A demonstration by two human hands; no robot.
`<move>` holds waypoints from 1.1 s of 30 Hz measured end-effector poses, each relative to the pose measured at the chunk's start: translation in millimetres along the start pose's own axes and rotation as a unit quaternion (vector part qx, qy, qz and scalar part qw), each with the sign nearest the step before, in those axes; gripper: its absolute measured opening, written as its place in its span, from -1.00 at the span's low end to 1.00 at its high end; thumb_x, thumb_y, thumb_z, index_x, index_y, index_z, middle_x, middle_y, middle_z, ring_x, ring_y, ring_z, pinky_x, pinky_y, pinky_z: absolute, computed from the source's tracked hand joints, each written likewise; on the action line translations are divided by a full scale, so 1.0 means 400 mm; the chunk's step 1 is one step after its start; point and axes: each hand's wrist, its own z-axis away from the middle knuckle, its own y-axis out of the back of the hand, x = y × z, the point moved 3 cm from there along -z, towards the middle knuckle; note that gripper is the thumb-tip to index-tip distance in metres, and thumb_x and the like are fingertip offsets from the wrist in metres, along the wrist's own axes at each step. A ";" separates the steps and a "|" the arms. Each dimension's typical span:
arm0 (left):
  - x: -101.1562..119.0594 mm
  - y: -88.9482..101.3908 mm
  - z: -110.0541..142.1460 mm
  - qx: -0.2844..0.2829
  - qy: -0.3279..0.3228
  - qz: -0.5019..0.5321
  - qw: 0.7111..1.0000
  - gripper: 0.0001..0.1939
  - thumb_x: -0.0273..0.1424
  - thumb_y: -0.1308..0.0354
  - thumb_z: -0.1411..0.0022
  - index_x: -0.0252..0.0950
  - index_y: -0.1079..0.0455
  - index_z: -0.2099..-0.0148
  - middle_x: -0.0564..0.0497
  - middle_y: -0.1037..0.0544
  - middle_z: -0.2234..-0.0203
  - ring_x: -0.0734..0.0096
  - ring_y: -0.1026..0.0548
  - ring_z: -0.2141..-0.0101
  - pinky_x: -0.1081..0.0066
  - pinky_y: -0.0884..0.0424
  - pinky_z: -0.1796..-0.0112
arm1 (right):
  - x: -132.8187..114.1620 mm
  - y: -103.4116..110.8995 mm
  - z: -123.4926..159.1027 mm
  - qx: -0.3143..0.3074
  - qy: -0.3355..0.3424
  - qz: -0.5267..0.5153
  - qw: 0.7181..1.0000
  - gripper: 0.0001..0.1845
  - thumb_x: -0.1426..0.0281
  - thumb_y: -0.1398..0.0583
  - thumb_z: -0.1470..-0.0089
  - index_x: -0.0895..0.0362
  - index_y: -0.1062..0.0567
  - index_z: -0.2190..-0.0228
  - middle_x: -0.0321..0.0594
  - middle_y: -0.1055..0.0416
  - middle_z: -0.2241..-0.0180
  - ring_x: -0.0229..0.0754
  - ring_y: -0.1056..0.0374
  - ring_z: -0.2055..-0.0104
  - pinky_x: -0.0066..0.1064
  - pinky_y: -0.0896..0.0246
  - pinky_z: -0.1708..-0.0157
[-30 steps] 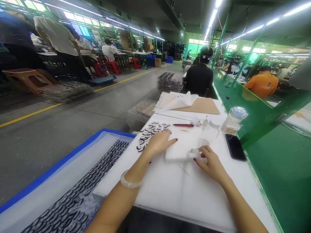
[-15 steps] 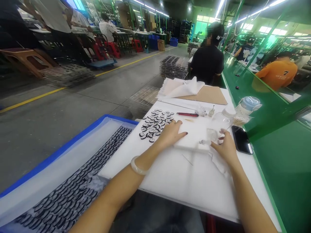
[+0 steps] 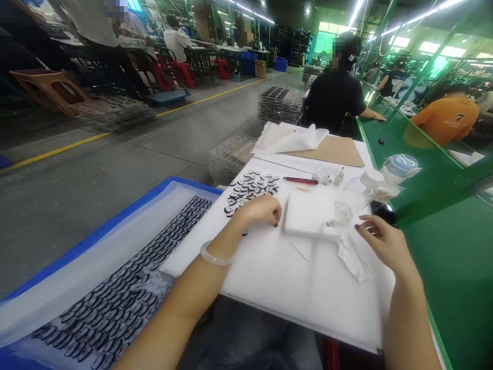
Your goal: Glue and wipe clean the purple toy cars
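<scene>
My left hand (image 3: 264, 209) is closed, its fingers curled downward beside the left edge of a white foam block (image 3: 310, 209). Whatever its fingertips may hold is hidden. Behind and left of it lies a spread of small black-and-white oval pieces (image 3: 252, 186). My right hand (image 3: 385, 244) hovers over the table's right side, thumb and fingers apart, with nothing visible in it. A small clear dish (image 3: 342, 211) sits on the block's right part. A crumpled white cloth (image 3: 350, 259) hangs from the block's front edge, left of my right hand. A thin needle-like stick (image 3: 299, 252) lies in front of the block.
A red pen-like cutter (image 3: 300, 180), a clear bottle with white lid (image 3: 370, 182), a blue-lidded cup (image 3: 400, 167) and a phone (image 3: 383, 211) lie farther back. A blue tray (image 3: 154, 190) with rows of oval pieces is at left. A person in black (image 3: 334, 100) sits ahead.
My left hand has drawn off the foam block to its left side, and its fingers have curled in. My right hand has moved right and toward me, away from the clear dish.
</scene>
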 end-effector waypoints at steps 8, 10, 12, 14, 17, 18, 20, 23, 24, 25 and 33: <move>0.011 -0.019 -0.016 0.004 0.012 -0.022 1.000 -0.91 -0.46 -0.25 -0.01 -0.24 -0.53 0.35 0.02 -0.63 0.33 0.33 -0.50 0.35 0.44 -0.24 0.42 | 0.026 0.034 -0.001 0.039 -0.020 0.022 0.999 -0.53 0.01 -0.21 0.09 0.06 -0.58 0.25 -0.18 -0.53 0.34 -0.08 -0.43 0.30 -0.25 -0.30 0.25; 0.011 -0.019 -0.017 0.008 0.005 -0.020 1.000 -0.90 -0.46 -0.23 -0.01 -0.23 -0.52 0.34 0.03 -0.63 0.34 0.33 -0.51 0.34 0.45 -0.24 0.42 | 0.034 0.046 0.000 0.074 -0.036 0.007 0.997 -0.58 0.06 -0.22 0.09 0.07 -0.60 0.28 -0.18 -0.53 0.35 -0.09 -0.43 0.31 -0.27 -0.31 0.25; 0.010 -0.022 -0.020 0.003 -0.005 -0.015 1.000 -0.91 -0.48 -0.19 -0.02 -0.23 -0.51 0.39 0.05 -0.63 0.38 0.35 -0.51 0.36 0.45 -0.23 0.42 | 0.047 0.060 0.001 0.115 -0.067 -0.014 0.991 -0.63 0.12 -0.23 0.10 0.08 -0.61 0.31 -0.17 -0.54 0.37 -0.09 -0.43 0.31 -0.27 -0.32 0.24; 0.009 -0.026 -0.021 -0.003 -0.014 -0.011 1.000 -0.88 -0.51 -0.15 -0.02 -0.23 -0.50 0.43 0.05 -0.64 0.40 0.36 -0.51 0.37 0.45 -0.24 0.43 | 0.066 0.074 -0.001 0.156 -0.102 -0.035 0.982 -0.64 0.16 -0.22 0.08 0.10 -0.62 0.29 -0.17 -0.54 0.38 -0.06 -0.45 0.28 -0.25 -0.33 0.20; 0.008 -0.028 -0.016 -0.022 -0.015 -0.007 1.000 -0.84 -0.56 -0.11 0.01 -0.25 -0.50 0.46 0.03 -0.64 0.42 0.37 -0.50 0.40 0.45 -0.24 0.43 | 0.095 0.089 -0.005 0.201 -0.142 -0.060 0.967 -0.65 0.22 -0.21 0.04 0.14 -0.62 0.25 -0.14 -0.54 0.37 -0.06 -0.47 0.24 -0.26 -0.33 0.13; 0.009 -0.027 -0.009 -0.029 -0.013 -0.008 0.999 -0.83 -0.57 -0.10 0.02 -0.26 -0.49 0.47 0.02 -0.63 0.44 0.37 -0.50 0.42 0.45 -0.24 0.43 | 0.103 0.093 -0.005 0.210 -0.154 -0.069 0.963 -0.66 0.25 -0.20 0.03 0.16 -0.62 0.25 -0.13 -0.54 0.37 -0.07 -0.47 0.24 -0.28 -0.34 0.13; 0.014 -0.016 0.013 -0.036 -0.005 -0.013 0.999 -0.82 -0.59 -0.08 0.03 -0.28 -0.47 0.50 0.01 -0.62 0.46 0.36 -0.48 0.44 0.43 -0.23 0.44 | 0.118 0.102 -0.003 0.226 -0.182 -0.090 0.953 -0.69 0.31 -0.19 0.04 0.18 -0.62 0.27 -0.11 -0.53 0.35 -0.11 -0.46 0.25 -0.34 -0.34 0.16; 0.033 0.012 0.068 -0.034 0.001 -0.020 0.999 -0.82 -0.60 -0.06 -0.01 -0.28 -0.40 0.52 0.01 -0.59 0.47 0.36 -0.44 0.47 0.41 -0.19 0.44 | 0.144 0.120 0.003 0.255 -0.232 -0.113 0.932 -0.63 0.32 -0.14 0.00 0.24 -0.60 0.22 -0.02 -0.52 0.25 -0.13 -0.43 0.24 -0.36 -0.33 0.22; 0.042 0.022 0.088 -0.032 0.001 -0.021 0.999 -0.82 -0.60 -0.05 -0.03 -0.28 -0.37 0.52 0.03 -0.58 0.47 0.37 -0.42 0.48 0.40 -0.17 0.45 | 0.155 0.126 0.005 0.265 -0.250 -0.115 0.924 -0.60 0.31 -0.13 0.00 0.27 -0.58 0.18 0.02 -0.51 0.20 -0.12 -0.42 0.22 -0.34 -0.32 0.23; 0.051 0.030 0.107 -0.031 -0.002 -0.023 0.999 -0.81 -0.60 -0.04 -0.06 -0.27 -0.34 0.52 0.04 -0.57 0.47 0.38 -0.40 0.49 0.40 -0.14 0.46 | 0.167 0.130 0.006 0.273 -0.266 -0.113 0.918 -0.56 0.31 -0.12 0.00 0.29 -0.56 0.14 0.05 -0.50 0.16 -0.10 -0.40 0.21 -0.32 -0.31 0.23; 0.176 -0.052 0.122 -0.067 -0.164 -0.059 0.982 -0.82 -0.65 -0.06 -0.15 -0.25 -0.34 0.33 0.06 -0.57 0.40 0.35 -0.46 0.39 0.40 -0.14 0.44 | 0.238 0.105 -0.016 0.188 -0.314 -0.088 0.927 -0.61 0.22 -0.31 0.20 0.17 -0.61 0.29 -0.03 -0.50 0.16 0.04 -0.34 0.12 -0.14 -0.24 0.13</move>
